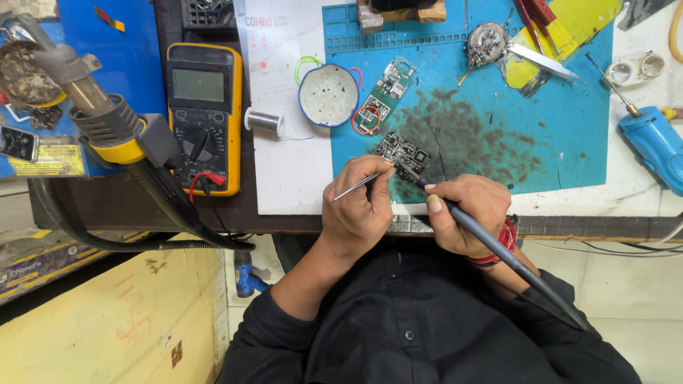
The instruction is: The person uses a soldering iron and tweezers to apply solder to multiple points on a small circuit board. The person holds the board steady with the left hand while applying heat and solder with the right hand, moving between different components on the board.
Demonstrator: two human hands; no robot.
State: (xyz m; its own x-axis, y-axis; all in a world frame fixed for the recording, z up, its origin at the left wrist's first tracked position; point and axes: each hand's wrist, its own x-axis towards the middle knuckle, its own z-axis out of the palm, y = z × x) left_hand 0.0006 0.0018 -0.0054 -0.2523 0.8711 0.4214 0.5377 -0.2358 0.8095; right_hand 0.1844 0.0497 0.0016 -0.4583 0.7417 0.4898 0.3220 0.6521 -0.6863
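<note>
**A:** What's on the bench, biggest first?

**B:** I see a blue mat (555, 128) covering the right part of the white bench (284, 178), scorched dark in the middle. Far left, a hot-air gun (107, 121) with a yellow collar hangs over the edge on its black hose. Beside it lies a yellow multimeter (205, 117). A blue tool (654, 139) sits at the right edge.

**A:** And the smaller stuff?

**B:** A round white dish (328, 95) sits on the mat's left edge, a green board (383, 96) just right of it, a solder spool (265, 121) to its left. Up top there's a round metal part (486, 43) next to a knife (544, 60).

**A:** Where's the board I'm working on?

**B:** The black board (403, 151) lies flat on the mat's near edge, just above my hands.

**A:** Hands?

**B:** My left hand (356, 206) is curled closed, pinching thin metal tweezers (356, 186) between thumb and fingers; whether the tip touches the board, I can't tell. My right hand (466, 213) is wrapped tight round a black soldering iron (498, 249), pen-style, its tip at the board's near edge. The two hands sit close together, knuckles nearly touching.
</note>
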